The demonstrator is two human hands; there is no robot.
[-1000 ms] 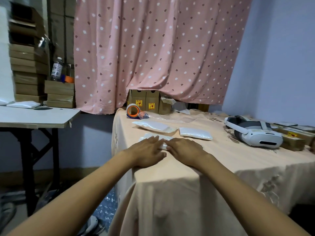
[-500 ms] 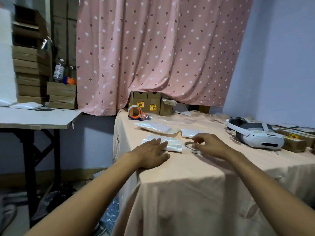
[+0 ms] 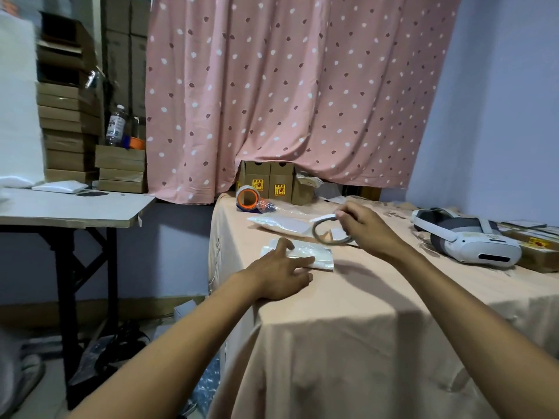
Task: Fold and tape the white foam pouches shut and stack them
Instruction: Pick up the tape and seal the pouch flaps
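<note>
Left hand (image 3: 279, 269) lies flat on the folded foam pouch (image 3: 316, 257), fingers straight and spread, pressing the fold down against the table (image 3: 378, 300). It covers the pouch's left end; the right end sticks out bare from under my fingertips. The pouch's long axis runs left to right across me, its right end dipping slightly toward me. Right hand (image 3: 363, 226) is raised off the cloth, thumb and fingers pinching a thin roll of tape (image 3: 314, 231) by its rim, so that the ring hangs out to the left of the hand. The roll sits above and beyond the pouch's bare right end, near it but not touching. I cannot tell whether a free tape end is already lifted. Judgement: the fold is made and taping is the step in hand. The right hand is the nearer one to the open end, so the tape must come down and toward me, across the short axis, while the left hand pins the fold. Another pouch (image 3: 279, 223) lies farther back, untouched.
</note>
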